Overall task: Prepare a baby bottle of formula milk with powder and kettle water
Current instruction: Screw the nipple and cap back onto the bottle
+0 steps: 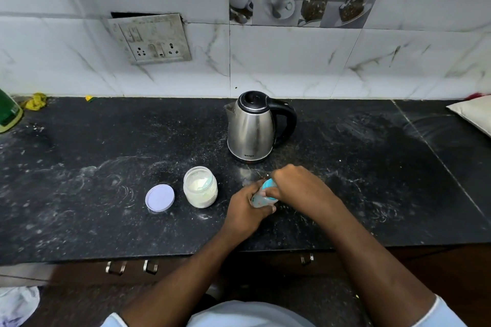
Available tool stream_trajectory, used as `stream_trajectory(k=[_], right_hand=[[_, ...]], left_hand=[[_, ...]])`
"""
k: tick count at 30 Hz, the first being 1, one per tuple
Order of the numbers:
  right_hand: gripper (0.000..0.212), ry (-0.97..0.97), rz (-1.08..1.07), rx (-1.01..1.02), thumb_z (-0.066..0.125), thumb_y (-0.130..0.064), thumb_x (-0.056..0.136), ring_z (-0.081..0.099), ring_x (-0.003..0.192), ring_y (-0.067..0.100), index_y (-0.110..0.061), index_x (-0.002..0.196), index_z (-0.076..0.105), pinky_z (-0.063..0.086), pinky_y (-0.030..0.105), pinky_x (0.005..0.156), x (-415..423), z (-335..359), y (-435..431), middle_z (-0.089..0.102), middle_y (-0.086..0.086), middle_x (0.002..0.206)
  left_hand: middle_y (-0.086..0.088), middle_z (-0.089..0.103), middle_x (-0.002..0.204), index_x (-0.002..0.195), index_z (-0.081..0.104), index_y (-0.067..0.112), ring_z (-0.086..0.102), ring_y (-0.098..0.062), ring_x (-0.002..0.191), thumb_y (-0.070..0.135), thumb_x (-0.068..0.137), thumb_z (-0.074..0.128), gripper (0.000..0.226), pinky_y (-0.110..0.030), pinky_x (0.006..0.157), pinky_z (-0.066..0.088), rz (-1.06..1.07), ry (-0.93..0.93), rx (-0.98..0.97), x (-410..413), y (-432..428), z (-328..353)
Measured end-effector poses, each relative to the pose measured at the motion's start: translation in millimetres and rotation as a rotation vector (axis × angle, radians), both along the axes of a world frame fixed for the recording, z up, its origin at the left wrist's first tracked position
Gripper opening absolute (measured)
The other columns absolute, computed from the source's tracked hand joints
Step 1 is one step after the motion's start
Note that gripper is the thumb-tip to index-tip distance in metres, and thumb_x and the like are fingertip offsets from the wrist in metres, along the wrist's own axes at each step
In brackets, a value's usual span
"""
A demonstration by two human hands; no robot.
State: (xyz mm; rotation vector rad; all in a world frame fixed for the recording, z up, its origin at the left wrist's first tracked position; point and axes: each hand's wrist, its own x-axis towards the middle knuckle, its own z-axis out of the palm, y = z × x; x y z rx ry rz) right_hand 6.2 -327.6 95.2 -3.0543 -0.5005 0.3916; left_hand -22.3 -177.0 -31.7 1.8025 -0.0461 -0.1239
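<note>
A small clear baby bottle [259, 200] with a light blue cap [268, 185] stands on the black counter, mostly hidden by my hands. My left hand [247, 210] wraps around its body. My right hand [297, 184] covers the top and grips the blue cap. Left of the bottle, an open glass jar of white formula powder [200, 187] stands with its lilac lid [160, 198] lying flat beside it. A steel electric kettle [252, 127] with a black lid and handle stands behind, lid down, spout to the left.
The black stone counter [372, 180] is dusted with white smears. A wall socket panel [151, 38] hangs on the tiled wall. A green bottle [8, 111] and yellow cloth [36, 102] sit far left, a white bag [475, 114] far right. Drawer handles [130, 267] lie below the edge.
</note>
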Motion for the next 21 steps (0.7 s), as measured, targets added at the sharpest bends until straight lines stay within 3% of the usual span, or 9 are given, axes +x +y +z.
stream_trajectory(k=[2, 4, 11, 15, 17, 19, 21], right_hand=[[0.031, 0.045, 0.059, 0.048, 0.072, -0.031, 0.092, 0.068, 0.097, 0.029, -0.019, 0.12, 0.07, 0.052, 0.038, 0.074, -1, 1, -1, 0.067, 0.009, 0.111], [0.043, 0.088, 0.136, 0.112, 0.074, -0.017, 0.088, 0.065, 0.1, 0.024, -0.027, 0.13, 0.069, 0.052, 0.035, 0.079, -1, 4, -4, 0.062, 0.003, 0.114], [0.05, 0.113, 0.232, 0.154, 0.072, -0.005, 0.085, 0.057, 0.111, 0.016, -0.029, 0.129, 0.071, 0.052, 0.036, 0.092, 6, 15, -14, 0.06, -0.003, 0.119], [0.041, 0.139, 0.106, 0.133, 0.078, -0.025, 0.087, 0.061, 0.109, 0.018, -0.03, 0.127, 0.07, 0.054, 0.038, 0.091, 8, 20, -13, 0.065, -0.001, 0.117], [0.034, 0.131, 0.03, 0.097, 0.077, -0.044, 0.088, 0.063, 0.099, 0.02, -0.023, 0.114, 0.07, 0.053, 0.035, 0.074, 9, 22, -10, 0.067, 0.0, 0.105], [0.043, 0.087, -0.021, 0.032, 0.068, -0.063, 0.089, 0.062, 0.085, 0.023, -0.02, 0.091, 0.064, 0.04, 0.033, 0.058, 8, 22, -6, 0.058, -0.001, 0.085], [0.065, 0.009, -0.042, -0.069, 0.052, -0.078, 0.09, 0.054, 0.066, 0.02, -0.015, 0.074, 0.05, 0.033, 0.035, 0.056, 7, 22, -5, 0.052, 0.001, 0.074]], left_hand=[[0.008, 0.081, 0.11, 0.12, 0.077, 0.022, 0.076, -0.013, 0.101, 0.016, 0.073, 0.095, 0.05, -0.046, 0.097, 0.061, 0.0, -0.003, 0.021, 2, 2, -1], [0.006, 0.082, 0.112, 0.123, 0.077, 0.019, 0.077, -0.014, 0.103, 0.012, 0.075, 0.097, 0.052, -0.047, 0.098, 0.061, 0.007, -0.004, 0.033, 3, 2, -2], [0.005, 0.081, 0.113, 0.122, 0.077, 0.025, 0.077, -0.014, 0.105, 0.026, 0.074, 0.095, 0.052, -0.048, 0.098, 0.061, -0.01, -0.019, 0.016, 3, 1, 5], [0.012, 0.081, 0.114, 0.119, 0.076, 0.041, 0.076, -0.009, 0.105, 0.027, 0.072, 0.093, 0.052, -0.045, 0.099, 0.061, -0.007, -0.049, -0.019, 0, -1, 10], [0.011, 0.081, 0.118, 0.124, 0.076, 0.037, 0.076, -0.01, 0.109, 0.024, 0.074, 0.093, 0.055, -0.042, 0.102, 0.06, -0.012, -0.062, -0.035, -2, -3, 12], [0.012, 0.081, 0.118, 0.122, 0.077, 0.038, 0.076, -0.01, 0.11, 0.021, 0.075, 0.093, 0.053, -0.037, 0.1, 0.06, -0.019, -0.079, -0.043, -2, -4, 12], [0.01, 0.081, 0.117, 0.122, 0.077, 0.031, 0.076, -0.011, 0.11, 0.021, 0.076, 0.093, 0.05, -0.039, 0.099, 0.06, -0.015, -0.087, -0.035, -2, -5, 11]])
